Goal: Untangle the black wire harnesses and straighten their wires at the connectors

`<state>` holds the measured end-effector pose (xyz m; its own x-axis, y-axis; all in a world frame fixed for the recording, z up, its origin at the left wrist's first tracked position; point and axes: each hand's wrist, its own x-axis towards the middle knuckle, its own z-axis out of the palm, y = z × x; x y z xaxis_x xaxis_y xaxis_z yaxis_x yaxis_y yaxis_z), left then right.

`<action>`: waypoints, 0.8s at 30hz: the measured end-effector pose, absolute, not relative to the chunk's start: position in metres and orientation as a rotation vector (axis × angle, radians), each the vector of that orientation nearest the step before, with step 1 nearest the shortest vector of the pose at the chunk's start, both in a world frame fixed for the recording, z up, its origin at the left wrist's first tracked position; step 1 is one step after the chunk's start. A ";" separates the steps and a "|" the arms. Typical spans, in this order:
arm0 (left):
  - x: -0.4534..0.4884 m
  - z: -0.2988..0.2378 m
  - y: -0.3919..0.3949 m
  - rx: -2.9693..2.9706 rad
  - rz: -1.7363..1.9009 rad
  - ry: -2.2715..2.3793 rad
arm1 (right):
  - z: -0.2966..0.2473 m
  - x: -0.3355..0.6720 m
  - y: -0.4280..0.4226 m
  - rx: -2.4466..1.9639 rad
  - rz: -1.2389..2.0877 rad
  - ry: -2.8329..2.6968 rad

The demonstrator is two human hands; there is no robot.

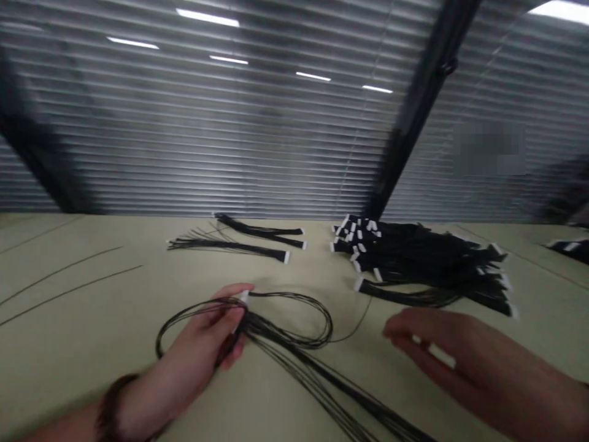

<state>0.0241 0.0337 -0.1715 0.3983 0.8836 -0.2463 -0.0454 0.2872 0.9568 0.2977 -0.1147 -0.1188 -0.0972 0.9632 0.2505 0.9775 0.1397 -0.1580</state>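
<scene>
My left hand (207,344) is closed around the white connector (244,297) of a black wire harness (294,347). Some of its thin wires curve in loops on both sides of the hand. The rest fan out toward the lower right, past the frame's bottom edge. One single wire (354,331) strays from the right loop toward the pile. My right hand (442,350) hovers at the right with thumb and fingertips pinched together. Whether a wire sits in that pinch cannot be made out. A dark band (110,405) circles the left wrist.
A large pile of black harnesses with white connectors (423,258) lies at the back right. Several more harnesses (234,248) rest at the back middle. Loose single wires (69,285) lie at left on the pale table (92,362). Glass with blinds (239,135) stands behind.
</scene>
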 end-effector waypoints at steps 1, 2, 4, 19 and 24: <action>0.025 -0.171 0.033 1.120 0.780 0.927 | -0.124 0.276 -0.108 -1.863 0.032 -2.275; 0.026 -0.172 0.033 1.135 0.785 0.888 | -0.129 0.256 -0.101 -1.842 0.055 -2.367; 0.029 -0.172 0.033 1.146 0.789 0.850 | -0.136 0.225 -0.087 -1.837 0.061 -2.489; 0.026 -0.175 0.033 1.152 0.813 0.671 | -0.160 0.268 -0.108 -1.993 0.141 -2.022; 0.026 -0.171 0.028 1.159 0.811 0.704 | -0.156 0.275 -0.121 -1.830 0.429 -1.969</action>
<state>0.0263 0.0284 -0.1712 0.5336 0.8431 -0.0660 -0.1833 0.1915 0.9642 0.2749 -0.1212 -0.1562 -0.0485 0.9946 0.0916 0.8663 0.0875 -0.4919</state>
